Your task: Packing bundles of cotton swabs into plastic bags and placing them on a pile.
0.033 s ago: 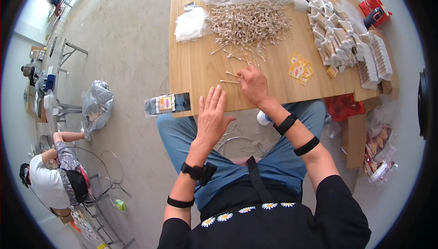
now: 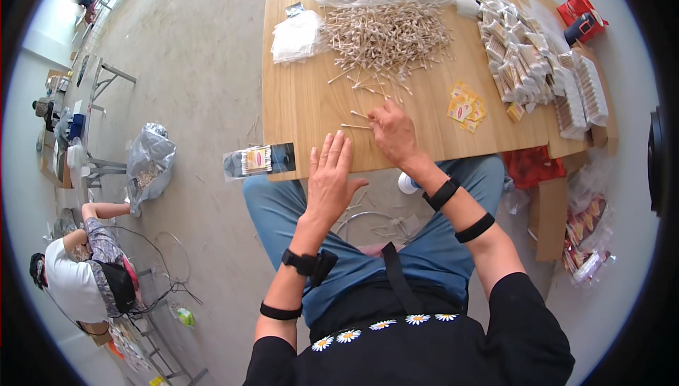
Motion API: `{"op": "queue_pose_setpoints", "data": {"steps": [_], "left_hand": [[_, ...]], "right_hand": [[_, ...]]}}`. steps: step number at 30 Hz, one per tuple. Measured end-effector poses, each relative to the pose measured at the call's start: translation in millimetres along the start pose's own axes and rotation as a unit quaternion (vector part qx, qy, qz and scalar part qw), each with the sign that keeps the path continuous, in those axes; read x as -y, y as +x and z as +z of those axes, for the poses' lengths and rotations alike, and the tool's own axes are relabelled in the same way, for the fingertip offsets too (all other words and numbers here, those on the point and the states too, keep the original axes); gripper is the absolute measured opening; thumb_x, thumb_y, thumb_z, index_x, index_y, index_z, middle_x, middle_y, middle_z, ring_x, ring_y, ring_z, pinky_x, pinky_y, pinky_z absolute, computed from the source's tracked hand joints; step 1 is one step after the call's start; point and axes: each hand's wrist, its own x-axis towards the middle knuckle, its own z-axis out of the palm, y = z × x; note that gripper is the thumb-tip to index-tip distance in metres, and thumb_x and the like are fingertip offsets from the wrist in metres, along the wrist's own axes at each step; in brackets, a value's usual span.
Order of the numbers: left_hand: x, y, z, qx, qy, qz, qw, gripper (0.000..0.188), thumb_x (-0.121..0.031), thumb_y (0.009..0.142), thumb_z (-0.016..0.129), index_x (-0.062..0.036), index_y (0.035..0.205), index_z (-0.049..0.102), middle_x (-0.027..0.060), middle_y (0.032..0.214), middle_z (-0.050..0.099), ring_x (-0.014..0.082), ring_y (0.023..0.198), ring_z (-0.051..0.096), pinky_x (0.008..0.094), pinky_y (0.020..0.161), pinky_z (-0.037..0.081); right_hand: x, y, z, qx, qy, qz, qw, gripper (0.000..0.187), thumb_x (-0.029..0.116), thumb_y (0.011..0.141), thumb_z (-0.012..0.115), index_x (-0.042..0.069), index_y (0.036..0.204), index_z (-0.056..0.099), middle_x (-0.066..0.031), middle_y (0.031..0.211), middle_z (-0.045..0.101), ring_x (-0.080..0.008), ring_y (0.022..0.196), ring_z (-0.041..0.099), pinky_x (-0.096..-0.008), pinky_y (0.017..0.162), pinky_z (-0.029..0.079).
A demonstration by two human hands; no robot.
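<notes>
My left hand (image 2: 330, 179) lies flat at the table's near edge, fingers stretched out together and thumb apart, holding nothing. To its right, my right hand (image 2: 395, 131) is closed just above the wooden table (image 2: 304, 103), its thumb and fingers curled in a pinch. Two cotton swabs (image 2: 357, 127) stick out leftward from under those fingers; their other ends are hidden by the hand. Beyond the hands spreads a big loose pile of cotton swabs (image 2: 389, 36), with a few strays on its near side. A small filled pack of swabs (image 2: 257, 160) overhangs the table's near left corner.
Yellow printed cards (image 2: 465, 108) lie right of my right hand. Farther right are stacked swab packs (image 2: 516, 61) and a red bag (image 2: 581, 11). Clear empty-looking sachets (image 2: 297, 36) sit at the left. Another person (image 2: 81, 280) bends over at the far left, near a plastic sack (image 2: 150, 163).
</notes>
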Motion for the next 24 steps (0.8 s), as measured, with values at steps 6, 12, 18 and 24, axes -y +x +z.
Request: {"op": "queue_pose_setpoints", "data": {"steps": [6, 12, 18, 24], "left_hand": [[0, 8, 18, -0.023, 0.052, 0.036, 0.998, 0.11, -0.041, 0.064, 0.088, -0.0043, 0.154, 0.036, 0.0132, 0.162, 0.031, 0.0293, 0.153, 0.024, 0.0516, 0.123, 0.017], [8, 16, 20, -0.007, 0.075, 0.041, 0.996, 0.118, -0.05, 0.06, 0.087, -0.006, 0.156, 0.032, 0.0146, 0.163, 0.027, 0.0303, 0.154, 0.019, 0.0528, 0.124, 0.013], [18, 18, 33, -0.045, 0.105, 0.055, 0.992, 0.117, -0.053, 0.06, 0.086, -0.0089, 0.155, 0.034, 0.0127, 0.153, 0.037, 0.03, 0.15, 0.027, 0.0549, 0.125, 0.012], [20, 19, 40, -0.07, 0.098, 0.053, 0.991, 0.109, -0.05, 0.062, 0.086, -0.0099, 0.153, 0.039, 0.012, 0.148, 0.041, 0.0305, 0.147, 0.032, 0.0569, 0.124, 0.013]], "right_hand": [[20, -12, 9, 0.041, 0.001, -0.024, 0.999, 0.007, 0.008, 0.087, 0.063, 0.004, 0.086, 0.068, -0.0166, 0.088, 0.062, -0.037, 0.085, 0.064, -0.0474, 0.074, 0.053], [3, 7, 8, 0.039, -0.01, -0.003, 0.999, 0.009, 0.004, 0.083, 0.061, 0.004, 0.089, 0.067, -0.0171, 0.089, 0.062, -0.0366, 0.086, 0.064, -0.0457, 0.074, 0.054], [-21, 62, 7, -0.041, -0.128, -0.043, 0.99, 0.008, 0.002, 0.081, 0.061, 0.005, 0.085, 0.068, -0.0191, 0.093, 0.06, -0.0384, 0.089, 0.064, -0.0468, 0.079, 0.053], [-28, 68, 8, 0.025, -0.111, -0.01, 0.993, 0.006, 0.003, 0.082, 0.061, 0.005, 0.08, 0.067, -0.0194, 0.093, 0.062, -0.0382, 0.09, 0.065, -0.0468, 0.08, 0.053]]}}
